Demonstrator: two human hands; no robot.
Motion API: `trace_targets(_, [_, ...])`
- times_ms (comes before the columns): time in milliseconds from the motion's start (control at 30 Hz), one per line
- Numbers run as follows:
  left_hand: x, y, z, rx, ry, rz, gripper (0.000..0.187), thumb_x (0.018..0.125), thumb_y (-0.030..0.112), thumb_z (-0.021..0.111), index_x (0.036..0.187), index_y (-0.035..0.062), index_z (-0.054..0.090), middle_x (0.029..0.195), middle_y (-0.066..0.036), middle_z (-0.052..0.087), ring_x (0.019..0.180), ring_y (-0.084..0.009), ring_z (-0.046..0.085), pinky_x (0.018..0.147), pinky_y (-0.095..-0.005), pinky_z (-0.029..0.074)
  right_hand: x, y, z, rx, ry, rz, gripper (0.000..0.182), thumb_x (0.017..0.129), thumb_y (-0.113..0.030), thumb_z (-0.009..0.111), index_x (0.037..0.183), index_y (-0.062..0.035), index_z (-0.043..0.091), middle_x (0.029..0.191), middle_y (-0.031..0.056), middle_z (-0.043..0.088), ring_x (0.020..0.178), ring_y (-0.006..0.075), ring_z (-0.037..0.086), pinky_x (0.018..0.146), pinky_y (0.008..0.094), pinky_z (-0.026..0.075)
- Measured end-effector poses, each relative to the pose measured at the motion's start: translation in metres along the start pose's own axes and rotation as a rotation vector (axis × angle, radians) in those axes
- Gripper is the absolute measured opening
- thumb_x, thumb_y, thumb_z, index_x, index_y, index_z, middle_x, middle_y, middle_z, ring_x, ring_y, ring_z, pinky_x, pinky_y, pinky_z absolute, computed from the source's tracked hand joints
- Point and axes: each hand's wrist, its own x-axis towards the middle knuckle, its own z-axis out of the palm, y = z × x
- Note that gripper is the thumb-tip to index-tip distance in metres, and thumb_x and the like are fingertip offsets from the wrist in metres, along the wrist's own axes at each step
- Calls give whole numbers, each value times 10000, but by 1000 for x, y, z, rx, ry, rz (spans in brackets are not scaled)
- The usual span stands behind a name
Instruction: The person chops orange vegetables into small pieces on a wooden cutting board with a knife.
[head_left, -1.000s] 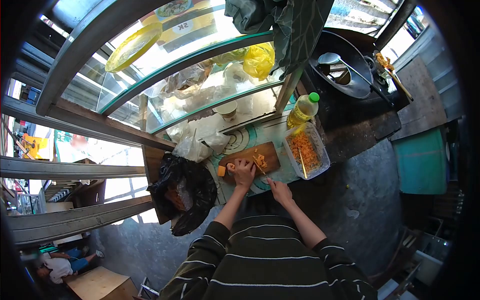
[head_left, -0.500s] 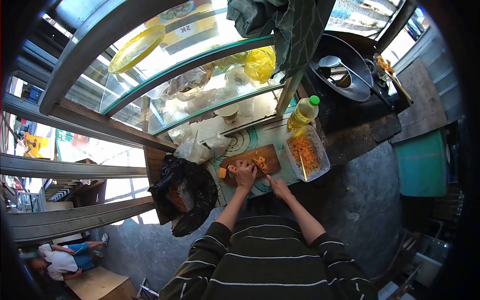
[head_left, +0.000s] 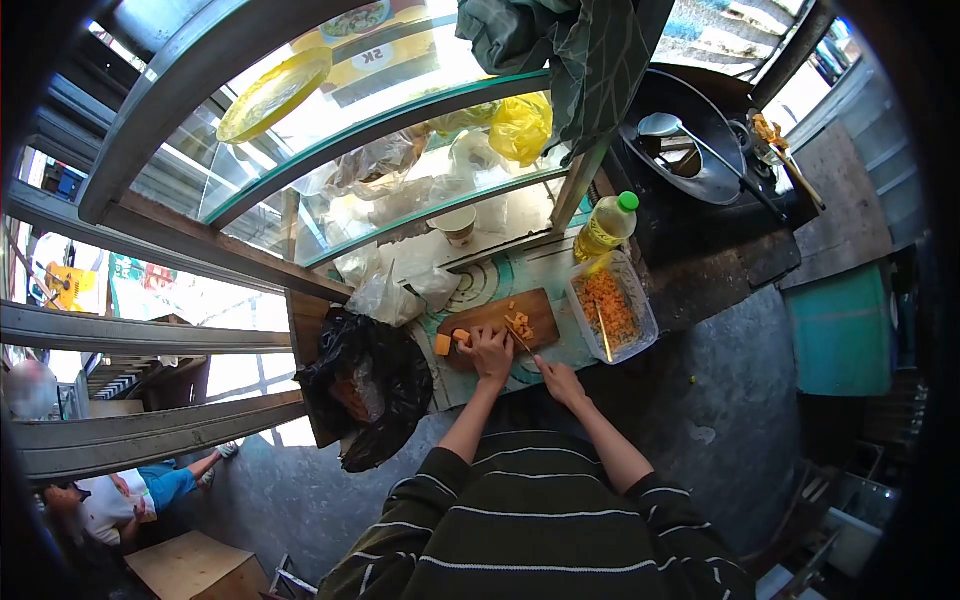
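My right hand is closed around the handle of a knife, its blade angled over a wooden cutting board. Just left of the blade, my left hand presses down on the board with bent fingers, and what lies under them is hidden. Small chopped orange pieces sit on the far side of the blade. By my left fingertips lies an orange chunk, with a larger orange block at the board's left end.
Right of the board stand a plastic container of shredded orange food and an oil bottle. A wok sits beyond. Left are a black plastic bag and clear bags. A glass case rises behind.
The knife and both hands have barely shifted on the board. At the lower left, a seated person has changed posture and moved their legs. A blurred round shape now shows at the far left.
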Motion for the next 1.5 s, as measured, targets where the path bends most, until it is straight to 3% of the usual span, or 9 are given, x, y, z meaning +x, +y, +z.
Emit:
trace_targets(533, [-2,0,5,17,32,-1,102,682,169,639,757,112,680,766,-19,569,874,-194,500,778,-441,245,8,-2,-4,-63,-49,-4,727,836,-624,311,884,28,629,911,287,578,945,428,528,792,459,414])
trace_targets(833, [3,1,-5,44,18,14,148,675,198,642,792,119,686,784,-29,571,887,-197,490,770,-439,240,-8,2,-3,-96,50,16,659,852,-589,309,912,-23,642,904,266,590,934,404,547,782,467,430])
trace_targets(1000, [3,-1,-9,24,-21,19,178,696,211,636,849,133,683,815,-22,561,892,-192,486,771,-438,233,-22,-7,-13,-172,316,-103,467,865,-449,388,887,-32,597,764,215,609,749,378,591,647,463,455])
trace_targets(1067, [5,6,-10,-31,99,31,254,728,287,639,939,147,664,836,-14,551,903,-188,476,773,-438,230,-16,-9,-13,-241,379,-142,403,860,-413,418,883,-44,582,742,192,610,710,366,595,611,455,459])
trace_targets(1200, [16,28,-15,-127,84,143,348,740,381,635,1007,158,637,856,-12,542,907,-184,465,775,-439,229,-13,-13,-10,-355,583,-306,250,845,-319,495,830,-74,548,698,143,604,628,323,599,529,424,466])
trace_targets(1267, [18,31,-5,-137,-58,189,405,725,433,633,1019,156,630,888,-27,543,904,-186,460,776,-438,232,-17,-15,-11,-371,606,-327,244,842,-314,503,830,-75,550,705,137,604,624,317,599,527,417,467])
trace_targets(1500, [31,3,17,-95,-61,171,279,751,336,629,950,142,651,824,-13,587,855,-187,475,763,-431,237,-31,-2,-15,-423,663,-283,233,829,-323,516,813,-93,551,712,119,601,615,310,601,521,413,475])
